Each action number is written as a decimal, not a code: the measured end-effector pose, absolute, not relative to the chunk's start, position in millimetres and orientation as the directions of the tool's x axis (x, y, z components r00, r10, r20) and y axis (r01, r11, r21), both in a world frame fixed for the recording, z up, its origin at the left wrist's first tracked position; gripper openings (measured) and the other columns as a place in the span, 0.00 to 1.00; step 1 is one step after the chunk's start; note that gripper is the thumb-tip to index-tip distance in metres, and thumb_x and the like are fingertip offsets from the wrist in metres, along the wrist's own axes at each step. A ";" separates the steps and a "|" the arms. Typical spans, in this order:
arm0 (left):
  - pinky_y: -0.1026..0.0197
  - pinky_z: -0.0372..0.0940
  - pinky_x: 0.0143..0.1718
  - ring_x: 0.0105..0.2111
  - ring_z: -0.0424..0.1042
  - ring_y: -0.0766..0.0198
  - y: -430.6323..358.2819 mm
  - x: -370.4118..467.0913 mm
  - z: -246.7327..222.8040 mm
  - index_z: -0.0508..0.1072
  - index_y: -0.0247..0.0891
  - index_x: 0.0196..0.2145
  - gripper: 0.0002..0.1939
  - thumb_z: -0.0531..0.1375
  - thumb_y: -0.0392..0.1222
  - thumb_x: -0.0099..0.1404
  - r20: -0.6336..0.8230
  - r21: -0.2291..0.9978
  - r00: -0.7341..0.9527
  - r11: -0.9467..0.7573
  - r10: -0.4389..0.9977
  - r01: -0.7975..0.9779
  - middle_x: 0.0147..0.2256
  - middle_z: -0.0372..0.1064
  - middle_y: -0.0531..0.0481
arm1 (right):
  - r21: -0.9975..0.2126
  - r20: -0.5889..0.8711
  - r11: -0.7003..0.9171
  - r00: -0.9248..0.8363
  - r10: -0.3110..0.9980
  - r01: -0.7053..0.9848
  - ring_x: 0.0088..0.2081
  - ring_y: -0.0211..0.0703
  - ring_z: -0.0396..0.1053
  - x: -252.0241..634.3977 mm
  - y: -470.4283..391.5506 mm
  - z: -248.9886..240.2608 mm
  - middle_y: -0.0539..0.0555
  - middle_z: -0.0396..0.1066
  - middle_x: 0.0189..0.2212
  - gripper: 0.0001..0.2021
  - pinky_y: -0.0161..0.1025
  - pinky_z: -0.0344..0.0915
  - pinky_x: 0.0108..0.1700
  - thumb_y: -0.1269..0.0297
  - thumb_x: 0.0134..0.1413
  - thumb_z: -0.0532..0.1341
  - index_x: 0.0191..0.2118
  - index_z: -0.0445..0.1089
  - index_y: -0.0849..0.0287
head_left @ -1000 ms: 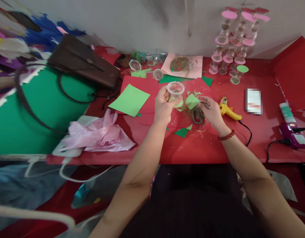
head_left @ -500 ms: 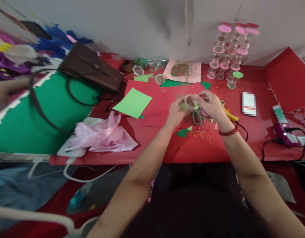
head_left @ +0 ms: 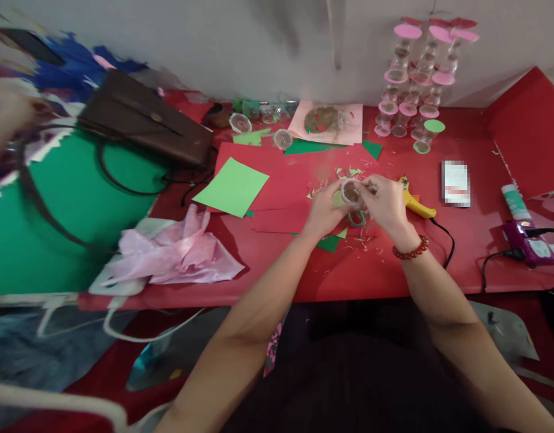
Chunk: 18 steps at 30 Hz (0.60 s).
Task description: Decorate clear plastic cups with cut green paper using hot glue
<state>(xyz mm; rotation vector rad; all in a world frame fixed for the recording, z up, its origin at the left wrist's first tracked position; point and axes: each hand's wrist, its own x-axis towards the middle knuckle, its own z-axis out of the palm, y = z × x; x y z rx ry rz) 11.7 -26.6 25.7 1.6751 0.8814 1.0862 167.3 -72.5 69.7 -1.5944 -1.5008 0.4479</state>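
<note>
A small clear plastic cup (head_left: 350, 192) is tilted with its round rim towards me over the red table. My left hand (head_left: 325, 207) is closed around its left side, where a pale green patch shows. The fingers of my right hand (head_left: 384, 198) are pinched together at the cup's right rim; what they hold, if anything, is too small to make out. Just below the cup lie scissors (head_left: 357, 219) with grey-green handles, partly hidden by my hands. To the right of my right hand is a yellow glue gun (head_left: 419, 206) with a black cord.
Red paper (head_left: 281, 219) and a light green sheet (head_left: 232, 186) lie left of my hands. Stacked cups with pink discs (head_left: 407, 108) stand at the back right. A brown handbag (head_left: 146, 120) and pink plastic bag (head_left: 182, 249) sit left. Another person's arm (head_left: 6, 126) shows far left.
The view has shifted slightly. My right fingers have moved from across the cup's top to its right rim. The other person's hand at the far left has moved further into view.
</note>
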 end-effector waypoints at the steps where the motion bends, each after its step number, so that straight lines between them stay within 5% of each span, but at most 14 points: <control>1: 0.45 0.69 0.59 0.51 0.79 0.50 -27.0 11.6 24.9 0.81 0.44 0.49 0.25 0.75 0.44 0.52 0.274 0.942 0.356 -0.324 0.893 0.088 0.49 0.82 0.45 | -0.753 0.309 0.116 0.193 0.931 0.648 0.23 0.38 0.65 168.2 -73.3 70.1 0.48 0.67 0.18 0.16 0.37 0.59 0.29 0.60 0.64 0.63 0.24 0.64 0.54; 9: 0.43 0.70 0.58 0.49 0.80 0.50 -28.5 11.1 23.5 0.81 0.44 0.49 0.24 0.76 0.45 0.53 0.275 0.942 0.377 -0.327 0.884 0.079 0.48 0.83 0.45 | -0.605 0.298 0.072 0.142 0.944 0.793 0.23 0.40 0.60 171.1 -71.6 69.7 0.48 0.62 0.19 0.11 0.40 0.55 0.33 0.68 0.64 0.59 0.29 0.66 0.54; 13: 0.46 0.71 0.57 0.50 0.80 0.51 -31.3 10.1 30.3 0.81 0.44 0.47 0.24 0.75 0.45 0.52 0.287 0.939 0.369 -0.336 0.884 0.076 0.48 0.82 0.46 | -0.695 0.301 0.115 0.142 0.943 0.710 0.25 0.41 0.66 173.3 -72.4 73.1 0.49 0.67 0.21 0.13 0.40 0.59 0.34 0.68 0.68 0.57 0.29 0.65 0.54; 18: 0.48 0.71 0.53 0.46 0.80 0.52 -33.5 8.4 36.0 0.80 0.44 0.47 0.24 0.76 0.47 0.52 0.325 0.917 0.303 -0.377 0.896 0.130 0.45 0.82 0.48 | -0.782 0.269 0.125 0.151 0.951 0.610 0.23 0.38 0.65 169.9 -75.8 76.4 0.47 0.66 0.18 0.17 0.38 0.59 0.32 0.55 0.70 0.58 0.28 0.64 0.53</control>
